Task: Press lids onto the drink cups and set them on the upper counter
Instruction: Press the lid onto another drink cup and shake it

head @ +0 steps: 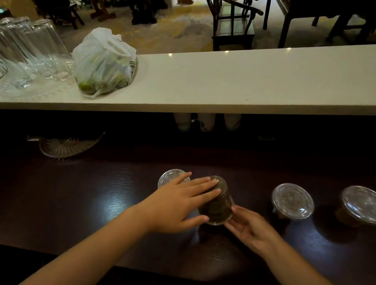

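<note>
Right hand [251, 227] cradling cup [218, 208] base, left hand [179, 203] flat on top

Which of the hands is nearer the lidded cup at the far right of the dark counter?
Right. The right hand touches the base of the middle cup, with one lidded cup between it and the far-right cup. The left hand lies farther left, flat on the middle cup.
</note>
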Demonstrator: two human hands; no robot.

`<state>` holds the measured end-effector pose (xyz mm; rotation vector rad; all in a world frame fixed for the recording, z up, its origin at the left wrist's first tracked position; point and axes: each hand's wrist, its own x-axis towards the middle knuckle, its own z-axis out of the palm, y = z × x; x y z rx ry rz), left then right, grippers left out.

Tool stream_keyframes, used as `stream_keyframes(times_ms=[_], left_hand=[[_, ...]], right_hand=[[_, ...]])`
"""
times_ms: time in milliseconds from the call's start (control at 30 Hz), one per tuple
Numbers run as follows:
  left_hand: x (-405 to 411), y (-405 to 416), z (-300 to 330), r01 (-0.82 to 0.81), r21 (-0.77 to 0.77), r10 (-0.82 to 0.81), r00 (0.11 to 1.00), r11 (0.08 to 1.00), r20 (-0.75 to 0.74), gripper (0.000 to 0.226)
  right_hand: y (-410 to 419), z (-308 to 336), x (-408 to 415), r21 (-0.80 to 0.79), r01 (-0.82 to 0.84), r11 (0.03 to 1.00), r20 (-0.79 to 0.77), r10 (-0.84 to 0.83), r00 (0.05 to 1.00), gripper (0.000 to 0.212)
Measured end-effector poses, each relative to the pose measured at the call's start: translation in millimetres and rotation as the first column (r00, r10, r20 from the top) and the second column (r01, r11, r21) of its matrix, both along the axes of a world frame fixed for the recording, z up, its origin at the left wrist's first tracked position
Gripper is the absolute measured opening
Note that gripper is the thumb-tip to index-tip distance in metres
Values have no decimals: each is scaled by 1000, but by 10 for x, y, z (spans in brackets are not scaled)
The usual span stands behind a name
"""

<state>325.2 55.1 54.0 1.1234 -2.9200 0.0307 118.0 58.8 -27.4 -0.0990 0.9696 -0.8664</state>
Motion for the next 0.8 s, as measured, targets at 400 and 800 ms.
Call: stream_keyframes(times_ms=[400,800], left_hand=[[7,122,-136,-21,-35,20,1000,999,-21,60],[-844,401,-673,-167,854,868,14,492,-497,31]], right_hand=[[19,-119,-36,-22,-17,1000,-68,15,998,13],[-574,260,-271,-473,-557,682,-881,-353,316,17]])
